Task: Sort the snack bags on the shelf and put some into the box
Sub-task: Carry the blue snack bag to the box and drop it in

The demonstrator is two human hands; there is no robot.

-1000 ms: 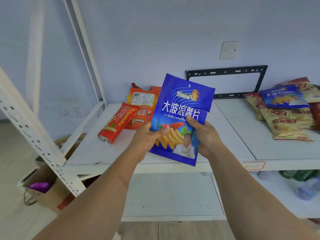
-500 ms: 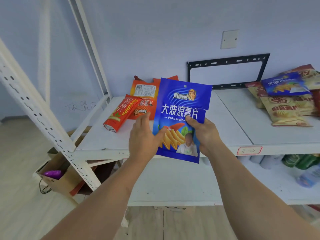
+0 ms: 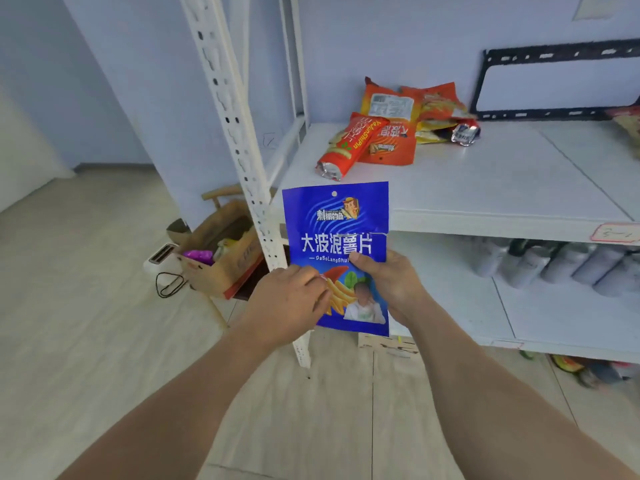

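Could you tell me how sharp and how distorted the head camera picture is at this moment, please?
Head view: the blue snack bag held by the left hand and right hand is sharp, its print legible; the bottles on the lower shelf are smeared; the wide lens bends the white upright; lighting is soft, without hard shadows.

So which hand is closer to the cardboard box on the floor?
Left. The left hand grips the blue bag's box-side edge; the right hand pinches its far edge, away from the cardboard box.

The blue snack bag [image 3: 335, 237] reads "大波浪薯片" above "DaBoLangShu…", partly covered. At one o'clock from it, the red stick pack [image 3: 349, 147] reads "YaJunShiPin".
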